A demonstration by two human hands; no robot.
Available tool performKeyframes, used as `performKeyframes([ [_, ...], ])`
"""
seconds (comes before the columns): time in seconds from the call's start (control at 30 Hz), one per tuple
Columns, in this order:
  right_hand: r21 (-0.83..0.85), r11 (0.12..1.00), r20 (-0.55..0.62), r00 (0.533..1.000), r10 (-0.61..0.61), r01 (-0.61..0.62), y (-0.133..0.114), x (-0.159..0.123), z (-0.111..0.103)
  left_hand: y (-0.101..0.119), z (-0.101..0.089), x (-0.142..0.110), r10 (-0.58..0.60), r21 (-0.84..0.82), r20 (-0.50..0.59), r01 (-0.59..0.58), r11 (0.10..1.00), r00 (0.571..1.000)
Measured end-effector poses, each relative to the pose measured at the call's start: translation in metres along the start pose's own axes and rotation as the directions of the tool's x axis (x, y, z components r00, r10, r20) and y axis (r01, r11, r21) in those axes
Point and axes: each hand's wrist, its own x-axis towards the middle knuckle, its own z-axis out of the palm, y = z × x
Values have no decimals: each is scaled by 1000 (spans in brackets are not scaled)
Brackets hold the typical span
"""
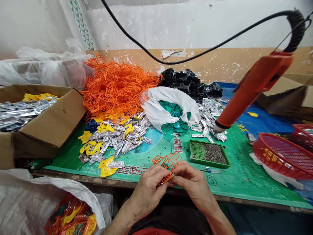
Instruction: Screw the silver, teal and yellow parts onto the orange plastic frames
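Note:
Both my hands meet over the table's front edge, holding one orange plastic lattice frame [167, 160]. My left hand [150, 186] pinches its lower left part between thumb and fingers. At its lower right side, my right hand [192, 181] grips with fingertips; something small and dark shows there, too small to name. Just beyond the right hand, a green tray [228, 165] bears many small metal screws. A small screwdriver [210, 170] lies in front of the tray. Yellow plastic pieces [107, 167] and silver metal parts [116, 164] lie to the left.
A red electric screwdriver [254, 88] hangs at right on a black cable [137, 40]. Behind are an orange frame pile [117, 85], black parts [183, 81] and a white bag [156, 101] of green pieces. A cardboard box [51, 120] stands left, red baskets [259, 153] right, a sack [90, 202] lower left.

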Motion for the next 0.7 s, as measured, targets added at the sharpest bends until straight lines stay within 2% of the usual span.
performKeyframes([
  [0.1,-235,961,-30,987,-156,144,2,-3,0,-1,1,-1,65,76,-11,-64,995,998],
  [0.2,-540,785,18,936,-351,304,-4,-6,3,0,0,-1,20,10,-6,-20,1000,1000],
  [0.3,-698,594,107,878,-467,401,-12,-7,5,1,-2,0,-87,-115,32,90,989,996],
  [0.37,-732,524,156,855,-494,436,-15,-7,6,2,-3,1,-127,-143,60,135,981,990],
  [0.47,-719,507,192,837,-513,475,-16,-7,5,1,-2,0,-97,-101,43,101,990,994],
  [0.57,-677,515,195,803,-564,526,-13,-8,2,-1,0,-2,37,11,-13,-37,999,999],
  [0.7,-645,486,212,749,-628,589,-5,-14,-1,-2,2,-5,219,161,-42,-210,964,975],
])
